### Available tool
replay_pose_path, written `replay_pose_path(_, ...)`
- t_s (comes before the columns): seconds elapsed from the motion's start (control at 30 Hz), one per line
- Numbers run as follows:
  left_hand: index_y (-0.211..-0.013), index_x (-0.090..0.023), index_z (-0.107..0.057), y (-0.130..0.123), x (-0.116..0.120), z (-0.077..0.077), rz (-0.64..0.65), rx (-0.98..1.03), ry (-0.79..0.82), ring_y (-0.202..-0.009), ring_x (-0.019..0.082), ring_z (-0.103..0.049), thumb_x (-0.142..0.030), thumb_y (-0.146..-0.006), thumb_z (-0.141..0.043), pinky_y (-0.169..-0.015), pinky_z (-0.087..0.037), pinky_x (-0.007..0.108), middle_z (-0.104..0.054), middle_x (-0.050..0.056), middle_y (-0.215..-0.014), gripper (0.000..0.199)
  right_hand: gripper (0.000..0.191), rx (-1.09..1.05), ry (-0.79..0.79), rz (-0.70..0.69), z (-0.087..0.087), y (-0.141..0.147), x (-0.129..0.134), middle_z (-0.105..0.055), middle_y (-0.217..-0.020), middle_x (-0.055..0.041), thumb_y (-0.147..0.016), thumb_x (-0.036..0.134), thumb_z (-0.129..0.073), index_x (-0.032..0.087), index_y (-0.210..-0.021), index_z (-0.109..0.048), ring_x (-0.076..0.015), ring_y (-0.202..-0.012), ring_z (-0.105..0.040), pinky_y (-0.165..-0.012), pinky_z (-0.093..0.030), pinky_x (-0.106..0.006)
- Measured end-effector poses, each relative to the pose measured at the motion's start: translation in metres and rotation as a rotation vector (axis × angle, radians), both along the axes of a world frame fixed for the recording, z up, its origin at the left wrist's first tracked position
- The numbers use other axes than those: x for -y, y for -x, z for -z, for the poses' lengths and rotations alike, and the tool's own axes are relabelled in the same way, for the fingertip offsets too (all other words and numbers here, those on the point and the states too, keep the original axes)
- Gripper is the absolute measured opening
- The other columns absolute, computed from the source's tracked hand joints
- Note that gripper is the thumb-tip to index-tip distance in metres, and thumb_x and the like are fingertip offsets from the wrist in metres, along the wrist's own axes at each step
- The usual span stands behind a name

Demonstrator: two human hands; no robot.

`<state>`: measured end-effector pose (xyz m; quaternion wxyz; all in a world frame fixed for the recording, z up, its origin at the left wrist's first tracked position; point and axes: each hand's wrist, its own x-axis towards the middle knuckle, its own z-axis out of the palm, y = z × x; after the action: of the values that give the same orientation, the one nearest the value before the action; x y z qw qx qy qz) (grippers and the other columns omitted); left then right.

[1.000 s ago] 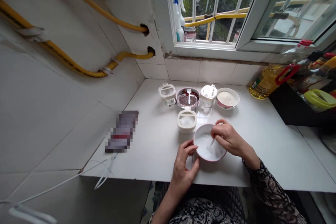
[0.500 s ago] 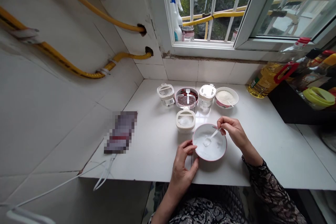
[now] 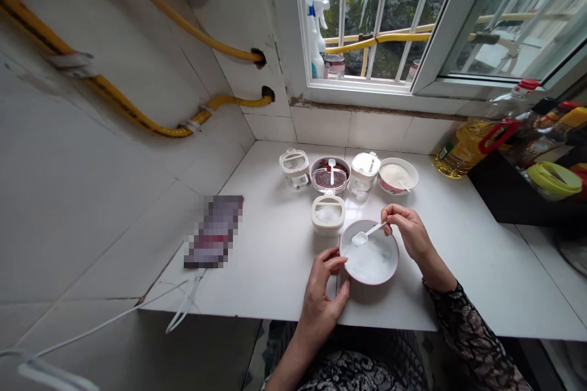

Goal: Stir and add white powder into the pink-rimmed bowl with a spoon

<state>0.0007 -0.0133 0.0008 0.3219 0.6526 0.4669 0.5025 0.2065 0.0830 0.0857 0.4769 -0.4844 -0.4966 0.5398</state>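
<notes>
My right hand [image 3: 406, 229] pinches the handle of a small white spoon [image 3: 361, 238], whose bowl is over the back part of a shallow pink-rimmed bowl [image 3: 389, 266]. White grains [image 3: 370, 261] lie in that bowl. My left hand [image 3: 323, 287] rests at the bowl's left edge, its fingers and thumb touching the rim. Just behind stands a lidded clear container [image 3: 328, 215] with white contents. Farther back are another lidded container [image 3: 295, 168], a bowl of dark red beans [image 3: 331, 174] with a spoon on top, a third lidded container [image 3: 364, 171] and a bowl of pale grains [image 3: 398, 175].
An oil bottle [image 3: 468, 143] and a black rack [image 3: 495, 189] of bottles stand at the right. A blurred-out flat object [image 3: 214, 232] with a white cable [image 3: 183, 305] lies on the left. Behind is a barred window [image 3: 376, 18]; yellow hoses [image 3: 151, 125] run along the wall.
The spoon in my right hand has moved up and left within the bowl, toward its back edge. My left hand stays at the rim. The whole view has shifted slightly.
</notes>
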Motion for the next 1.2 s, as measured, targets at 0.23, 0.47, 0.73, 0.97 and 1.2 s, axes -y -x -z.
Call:
replay_pose_path(0.23, -0.119, -0.027, -0.062, 0.0, -0.001, 0.001, -0.002, 0.016, 0.003, -0.116, 0.021, -0.063, -0.014, -0.088, -0.06, -0.093, -0.058, 0.033, -0.058, 0.008, -0.129, 0.034, 0.011, 0.222, -0.371, 0.136, -0.012, 0.018, 0.0, -0.063, -0.067, 0.0001, -0.089, 0.027, -0.053, 0.021, -0.086, -0.062, -0.0172, -0.065, -0.058, -0.064, -0.046, -0.031)
replay_pose_path(0.47, -0.119, -0.028, -0.062, -0.001, -0.001, -0.002, 0.001, 0.03, -0.001, -0.117, 0.021, -0.062, -0.012, -0.088, -0.06, -0.093, -0.057, 0.033, -0.058, 0.008, -0.128, 0.034, 0.03, 0.884, -1.14, 0.002, -0.013, 0.036, 0.004, -0.072, -0.082, -0.0011, -0.092, 0.002, -0.041, 0.024, -0.097, -0.06, -0.0179, -0.078, -0.065, -0.1, -0.041, -0.042)
replay_pose_path(0.73, -0.12, -0.028, -0.061, -0.001, -0.001, -0.003, 0.005, 0.031, 0.004, -0.117, 0.021, -0.062, -0.012, -0.088, -0.06, -0.093, -0.058, 0.032, -0.058, 0.008, -0.129, 0.036, 0.02, 0.599, -0.942, 0.149, -0.014, 0.027, 0.01, -0.066, -0.072, 0.002, -0.093, 0.008, -0.049, 0.024, -0.095, -0.06, -0.0168, -0.069, -0.061, -0.092, -0.046, -0.041)
replay_pose_path(0.97, -0.119, -0.027, -0.061, -0.001, -0.001, -0.003, -0.004, 0.022, -0.01, -0.115, 0.021, -0.064, -0.012, -0.087, -0.06, -0.091, -0.059, 0.032, -0.058, 0.009, -0.128, 0.035, 0.018, 0.607, -0.699, 0.042, -0.009, 0.0, 0.005, -0.061, -0.068, 0.0005, -0.088, 0.013, -0.046, 0.023, -0.078, -0.057, -0.0181, -0.066, -0.057, -0.073, -0.047, -0.035)
replay_pose_path(1.2, -0.118, -0.026, -0.061, -0.001, -0.001, -0.003, -0.004, -0.002, -0.014, -0.114, 0.021, -0.064, -0.013, -0.088, -0.06, -0.091, -0.059, 0.033, -0.058, 0.009, -0.128, 0.033, 0.021, 0.891, -0.767, -0.299, 0.0, 0.004, 0.008, -0.061, -0.063, 0.0035, -0.086, 0.008, -0.041, 0.022, -0.078, -0.053, -0.0136, -0.055, -0.051, -0.094, -0.041, -0.042)
